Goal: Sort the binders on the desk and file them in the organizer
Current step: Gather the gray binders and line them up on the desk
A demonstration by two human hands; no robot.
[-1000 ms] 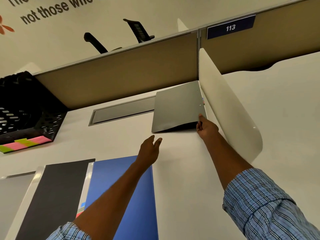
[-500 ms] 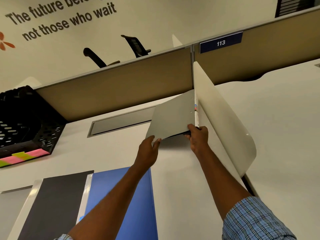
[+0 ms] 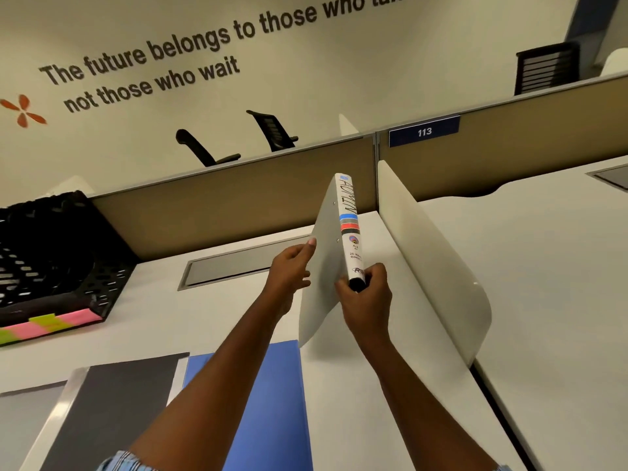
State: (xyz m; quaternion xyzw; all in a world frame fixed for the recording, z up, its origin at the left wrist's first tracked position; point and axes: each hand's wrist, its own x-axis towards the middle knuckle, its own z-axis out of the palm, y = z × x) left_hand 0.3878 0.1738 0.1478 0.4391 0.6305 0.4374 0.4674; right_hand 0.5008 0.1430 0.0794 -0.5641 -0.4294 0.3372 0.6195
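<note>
On the white desk [image 3: 339, 419] at six o'clock lies a blue binder [image 3: 244, 402], with a dark grey binder [image 3: 112, 413] flat beside it at seven. Just past them, the right hand [image 3: 367, 294] is clenched round the lower spine of a grey ring binder [image 3: 323, 273], held upright above the desk at centre. The left hand [image 3: 289, 270] lays its fingers against the cover. A white curved divider [image 3: 435, 266] stands at three o'clock. A black perforated organizer [image 3: 51, 253] sits at nine, with pink and green sticky notes [image 3: 47, 326] in front. Beyond it are a tan partition [image 3: 238, 205], a "113" plate [image 3: 424, 131] at one, office chairs [image 3: 272, 129] and wall lettering [image 3: 142, 59] at eleven.
</note>
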